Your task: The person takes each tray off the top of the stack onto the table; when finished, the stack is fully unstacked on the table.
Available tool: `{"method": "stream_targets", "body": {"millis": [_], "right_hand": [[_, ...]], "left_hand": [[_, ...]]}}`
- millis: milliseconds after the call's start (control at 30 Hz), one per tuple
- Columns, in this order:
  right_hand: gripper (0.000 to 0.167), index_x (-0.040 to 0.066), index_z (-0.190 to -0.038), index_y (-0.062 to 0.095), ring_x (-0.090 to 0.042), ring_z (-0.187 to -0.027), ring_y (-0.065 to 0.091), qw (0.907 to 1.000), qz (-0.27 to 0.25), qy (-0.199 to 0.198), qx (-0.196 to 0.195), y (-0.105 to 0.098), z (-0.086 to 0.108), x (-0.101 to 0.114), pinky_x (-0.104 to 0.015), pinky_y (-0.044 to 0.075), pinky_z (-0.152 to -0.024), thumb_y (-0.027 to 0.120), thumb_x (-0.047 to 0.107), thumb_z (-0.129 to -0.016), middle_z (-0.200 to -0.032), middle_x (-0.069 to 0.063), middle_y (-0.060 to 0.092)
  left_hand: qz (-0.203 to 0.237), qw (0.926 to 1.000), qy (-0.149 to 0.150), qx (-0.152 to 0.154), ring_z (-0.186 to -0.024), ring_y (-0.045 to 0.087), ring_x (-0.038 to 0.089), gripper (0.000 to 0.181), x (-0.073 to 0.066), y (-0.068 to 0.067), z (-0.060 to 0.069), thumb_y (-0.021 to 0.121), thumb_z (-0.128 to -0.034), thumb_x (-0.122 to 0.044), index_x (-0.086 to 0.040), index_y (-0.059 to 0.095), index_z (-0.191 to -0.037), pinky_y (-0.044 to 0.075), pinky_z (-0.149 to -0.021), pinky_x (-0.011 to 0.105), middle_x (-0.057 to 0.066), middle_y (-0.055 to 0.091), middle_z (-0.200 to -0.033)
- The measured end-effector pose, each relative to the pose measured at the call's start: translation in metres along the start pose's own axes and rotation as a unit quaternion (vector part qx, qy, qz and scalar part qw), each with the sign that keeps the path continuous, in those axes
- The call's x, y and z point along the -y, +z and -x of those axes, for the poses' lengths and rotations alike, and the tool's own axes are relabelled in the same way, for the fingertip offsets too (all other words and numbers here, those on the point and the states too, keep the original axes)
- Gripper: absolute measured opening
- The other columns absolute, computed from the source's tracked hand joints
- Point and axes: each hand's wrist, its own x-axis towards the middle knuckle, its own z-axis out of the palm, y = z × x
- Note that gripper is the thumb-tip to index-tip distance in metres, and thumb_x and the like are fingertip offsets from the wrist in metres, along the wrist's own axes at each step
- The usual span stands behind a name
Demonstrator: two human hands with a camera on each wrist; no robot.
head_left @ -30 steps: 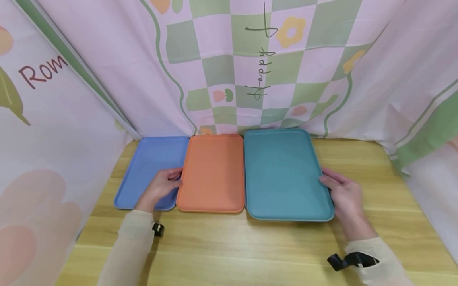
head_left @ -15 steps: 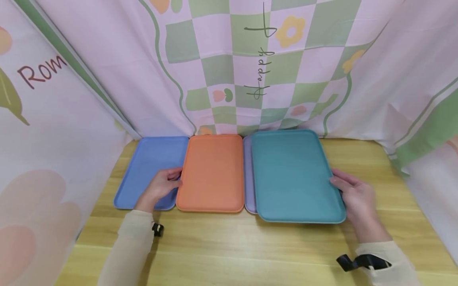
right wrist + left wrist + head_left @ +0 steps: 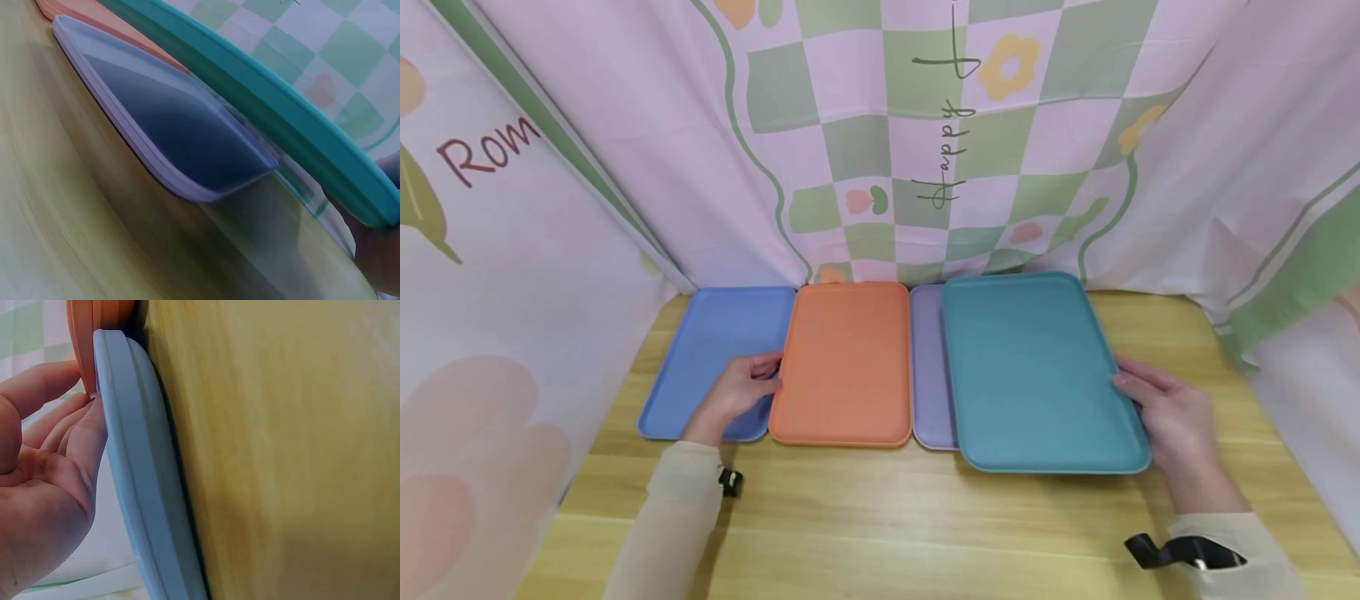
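Note:
My right hand (image 3: pixel 1180 421) grips the right edge of a teal tray (image 3: pixel 1045 375). The right wrist view shows this teal tray (image 3: pixel 275 94) raised and tilted above a purple tray (image 3: pixel 125 78), with a gap between them. From the head, only a left strip of the purple tray (image 3: pixel 932 375) shows; the teal one hides the remainder. My left hand (image 3: pixel 737 393) pinches the left edge of an orange tray (image 3: pixel 850 367). In the left wrist view, thumb and fingertips meet at the orange tray's edge (image 3: pixel 84 337), with fingers (image 3: pixel 84 440) against the blue tray's rim.
On the far left, a blue tray (image 3: pixel 722 342) lies on the wooden table (image 3: pixel 887 525), under my left hand and beside the orange tray. A patterned curtain (image 3: pixel 917 142) hangs along the table's back edge, and more cloth encloses both sides.
My right hand has moved right with the teal tray, uncovering a growing strip of the purple tray beneath. My left hand, the orange tray and the blue tray have stayed put.

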Motion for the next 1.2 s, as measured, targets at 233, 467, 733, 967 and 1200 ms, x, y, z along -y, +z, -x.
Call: {"method": "stream_targets", "body": {"millis": [233, 467, 733, 967, 1200], "right_hand": [[0.023, 0.031, -0.102, 0.089, 0.006, -0.077, 0.073, 0.9997, -0.012, 0.012, 0.018, -0.014, -0.006, -0.001, -0.017, 0.061, -0.063, 0.082, 0.010, -0.097, -0.085, 0.021, 0.081], [0.024, 0.032, -0.100, 0.089, 0.005, -0.077, 0.073, 0.9993, -0.020, 0.025, 0.019, -0.031, -0.012, -0.003, -0.018, 0.062, -0.063, 0.082, 0.009, -0.097, -0.085, 0.021, 0.080], [0.025, 0.031, -0.102, 0.089, 0.008, -0.080, 0.072, 0.9990, -0.021, 0.034, 0.019, -0.053, -0.019, -0.002, -0.017, 0.061, -0.063, 0.083, 0.008, -0.096, -0.089, 0.026, 0.079], [0.027, 0.034, -0.105, 0.088, 0.006, -0.079, 0.070, 0.9991, -0.009, 0.037, 0.021, -0.076, -0.022, -0.001, -0.018, 0.060, -0.062, 0.081, 0.009, -0.098, -0.092, 0.028, 0.077], [0.030, 0.031, -0.102, 0.089, 0.002, -0.076, 0.072, 0.9985, -0.039, 0.029, 0.026, -0.091, -0.027, -0.001, -0.021, 0.061, -0.061, 0.075, 0.004, -0.100, -0.092, 0.025, 0.078]], "left_hand": [[0.003, 0.9999, 0.011, 0.003, -0.152, 0.048, 0.044, 0.058, -0.001, 0.000, 0.002, 0.066, -0.1055, -0.006, 0.003, 0.048, -0.160, 0.053, -0.117, 0.054, 0.029, 0.051, -0.160], [0.003, 1.0000, 0.006, 0.002, -0.153, 0.047, 0.044, 0.058, -0.001, -0.001, 0.002, 0.065, -0.1059, -0.005, 0.003, 0.048, -0.160, 0.052, -0.118, 0.053, 0.029, 0.050, -0.161], [0.000, 1.0000, 0.004, -0.002, -0.152, 0.048, 0.044, 0.057, -0.002, 0.001, 0.002, 0.066, -0.1056, -0.005, 0.003, 0.049, -0.160, 0.052, -0.118, 0.054, 0.028, 0.051, -0.161], [0.006, 1.0000, 0.002, -0.003, -0.152, 0.048, 0.044, 0.057, -0.003, 0.002, 0.002, 0.066, -0.1057, -0.004, 0.003, 0.049, -0.160, 0.051, -0.119, 0.055, 0.028, 0.051, -0.161], [0.002, 1.0000, 0.001, -0.001, -0.153, 0.048, 0.044, 0.058, -0.002, 0.001, 0.002, 0.065, -0.1059, -0.004, 0.003, 0.048, -0.160, 0.051, -0.119, 0.055, 0.028, 0.050, -0.162]]}}
